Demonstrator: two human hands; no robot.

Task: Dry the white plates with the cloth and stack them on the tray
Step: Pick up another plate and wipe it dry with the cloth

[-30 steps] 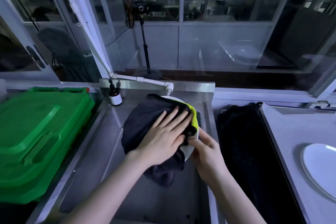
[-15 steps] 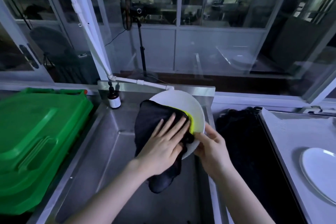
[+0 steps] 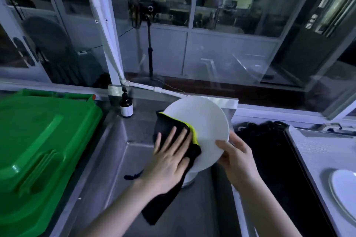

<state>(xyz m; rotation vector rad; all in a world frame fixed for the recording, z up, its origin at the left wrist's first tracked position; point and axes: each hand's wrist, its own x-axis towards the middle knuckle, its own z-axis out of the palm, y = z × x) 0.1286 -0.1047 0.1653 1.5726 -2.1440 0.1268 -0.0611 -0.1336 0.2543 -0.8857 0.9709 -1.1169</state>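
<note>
Two-handed drying, holding plate (image 3: 206,121) tilted over sink (image 3: 115,159): pressing cloth (image 3: 164,126) flat with left hand (image 3: 169,161), fingers spread; gripping rim with right hand (image 3: 235,161), thumb on face. Noting cloth sliding toward left hand's side since a second ago, uncovering most of white face; judging this face nearly dry, stacking not yet begun. Counting: one cloth; one plate between hands; one second plate (image 3: 344,188) on tray (image 3: 317,150), right of right hand; one white piece (image 3: 189,179) under held plate, kind unclear.
</note>
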